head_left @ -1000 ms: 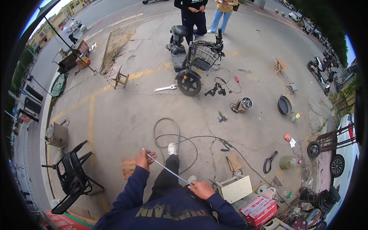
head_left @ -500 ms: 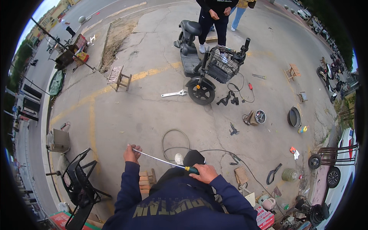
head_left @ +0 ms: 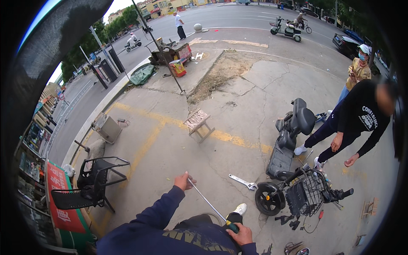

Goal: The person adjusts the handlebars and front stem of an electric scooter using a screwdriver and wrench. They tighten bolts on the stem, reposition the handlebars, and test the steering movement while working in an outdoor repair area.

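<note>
A long screwdriver slants across in front of my body. Its dark green and yellow handle is in my right hand, fingers wrapped round it. My left hand pinches the far end of the metal shaft, so the very tip is hidden. Ahead on the pavement lies a large adjustable wrench, nearest to the screwdriver's right. Beyond it stands a dark electric scooter with a wire basket and black front wheel.
A person in black stands beside the scooter, another person behind. A small folding stool is ahead, a black folding chair at left near a metal box. Cables and black parts lie below the basket.
The view has swung left and up, bringing the road into sight and shifting the scooter right. Both hands keep their hold on the screwdriver.
</note>
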Available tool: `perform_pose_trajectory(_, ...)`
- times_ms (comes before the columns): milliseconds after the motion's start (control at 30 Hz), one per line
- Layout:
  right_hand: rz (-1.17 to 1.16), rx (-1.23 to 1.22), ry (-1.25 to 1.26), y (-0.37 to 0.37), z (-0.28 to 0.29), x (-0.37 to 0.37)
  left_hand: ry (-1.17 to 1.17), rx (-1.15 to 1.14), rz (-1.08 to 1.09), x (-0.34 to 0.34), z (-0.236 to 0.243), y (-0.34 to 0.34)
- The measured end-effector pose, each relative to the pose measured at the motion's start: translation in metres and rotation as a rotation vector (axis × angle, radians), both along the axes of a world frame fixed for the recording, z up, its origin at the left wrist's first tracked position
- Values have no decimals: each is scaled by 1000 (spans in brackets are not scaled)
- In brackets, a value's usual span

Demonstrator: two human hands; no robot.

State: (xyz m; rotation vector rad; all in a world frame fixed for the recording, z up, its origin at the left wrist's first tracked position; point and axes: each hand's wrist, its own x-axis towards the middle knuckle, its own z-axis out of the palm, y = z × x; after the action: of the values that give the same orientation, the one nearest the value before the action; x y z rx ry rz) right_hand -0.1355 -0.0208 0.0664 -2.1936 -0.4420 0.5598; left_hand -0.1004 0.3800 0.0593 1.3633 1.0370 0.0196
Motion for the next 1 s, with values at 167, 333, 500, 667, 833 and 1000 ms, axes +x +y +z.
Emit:
perform_pose_trajectory(167, -3, 181, 53, -27, 39, 138, -27, -153, -93, 159, 2, -24)
perform_pose_trajectory(333, -260, 102, 195, -57, 40, 209, 122, -223, -421, 325, -32, -59)
perform_pose_trajectory(500, -827, 173, 216, -36, 9, 200, 360, -254, -918, 488, -80, -161)
perform_pose_trajectory(667, -1260, 86, 237, 70, -9, 209, 452, -196, -1474, 578, -129, -249)
perform_pose_trajectory(833, -1579, 74, 276, 181, 30, 265, 493, -177, -1720, 618, -106, -287)
perform_pose_trajectory(1000, -1818, 25, 166, 237, 29, 312, 555, -199, -1778, 648, -135, -271)
